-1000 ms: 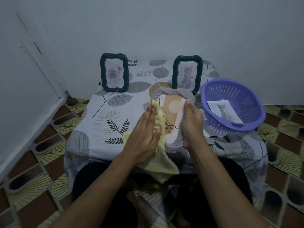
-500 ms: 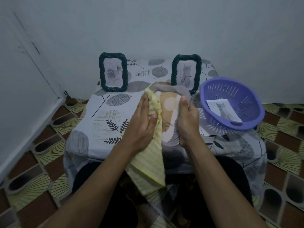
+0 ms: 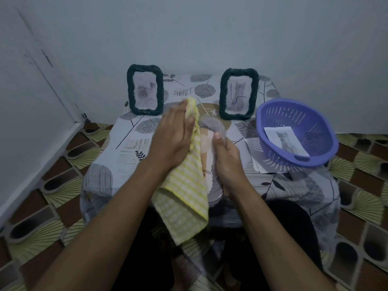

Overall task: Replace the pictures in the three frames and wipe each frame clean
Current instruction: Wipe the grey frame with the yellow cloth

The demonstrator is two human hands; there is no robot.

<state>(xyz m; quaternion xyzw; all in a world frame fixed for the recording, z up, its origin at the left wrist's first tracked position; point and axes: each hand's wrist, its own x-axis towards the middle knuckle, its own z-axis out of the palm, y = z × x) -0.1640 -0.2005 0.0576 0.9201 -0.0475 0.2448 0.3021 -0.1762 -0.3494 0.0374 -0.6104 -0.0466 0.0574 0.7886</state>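
I hold a light grey braided frame (image 3: 213, 125) up on edge over the table's front. My right hand (image 3: 227, 160) grips its right side. My left hand (image 3: 174, 135) holds a yellow checked cloth (image 3: 184, 192) against the frame's left face, near the top, and the cloth hangs down past the table edge. Two dark green braided frames stand at the back, one on the left (image 3: 130, 91) and one on the right (image 3: 223, 95). Each has a pale picture in it.
A purple plastic basket (image 3: 273, 114) sits at the table's right with a cat picture (image 3: 286, 141) inside, on top of loose paper sheets (image 3: 252, 149). A leaf-patterned cloth (image 3: 109, 156) covers the small table. The wall stands right behind it, and patterned floor tiles surround it.
The grey frame has been tipped from lying nearly flat to standing on edge. My left hand slid the cloth up along it towards the top. My right hand kept its grip.
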